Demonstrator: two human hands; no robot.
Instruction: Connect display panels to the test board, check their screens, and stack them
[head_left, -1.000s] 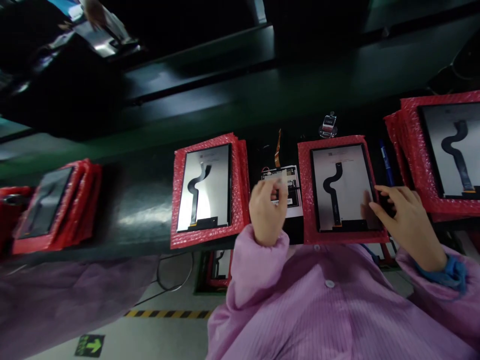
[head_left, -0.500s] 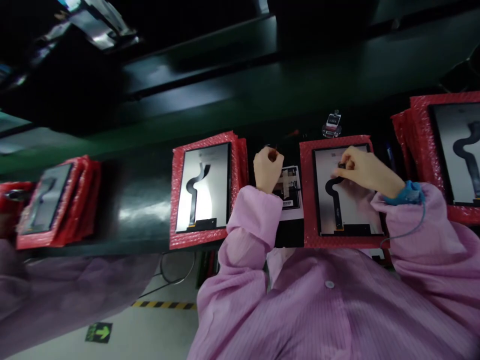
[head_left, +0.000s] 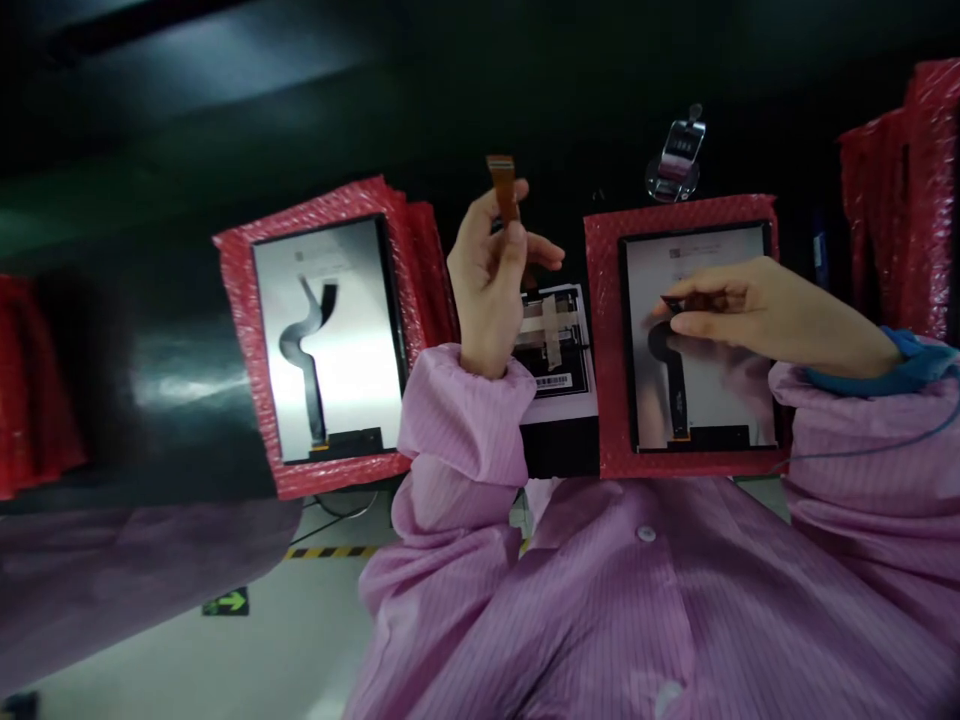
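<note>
Far L: red bubble-wrap sheets (head_left: 34, 390), cut off by view edge; below, another person's dull purple sleeve (head_left: 142, 580); floor beyond has green arrow sign (head_left: 226, 601) & yellow-black striped tape (head_left: 330, 552); next, on black glossy bench (head_left: 176, 370), a rectangular silver-backed, black-edged display panel (head_left: 356, 300) lies flat on red bubble-wrap stack (head_left: 429, 270), w/ grey-black curved ribbon (head_left: 311, 390) on its back.

L hand (head_left: 487, 275), bare, in pink striped cuff, is raised just R of that stack; thumb & fingers pinch an orange-brown flat flex cable (head_left: 504, 190), top end up, lower part hidden by hand; other fingers loosely spread; beside/below wrist, partly covered, a black flat module w/ crossed beige tape strips (head_left: 553, 345) on white backing (head_left: 566, 407).

Further R, chrome tally counter (head_left: 675, 165) at back; in front of it, second silver-backed panel (head_left: 731, 395), flat on red bubble-wrap sheet (head_left: 609, 400); R hand (head_left: 739, 310) is over it, thumb & index pinching upper end of black S-curved ribbon cable (head_left: 676, 390); lower end meets panel's bottom edge strip; blue wrist strap (head_left: 919, 360) w/ thin cord on R wrist; then blue pen (head_left: 820, 250); far R, more red bubble-wrap (head_left: 934, 200).
</note>
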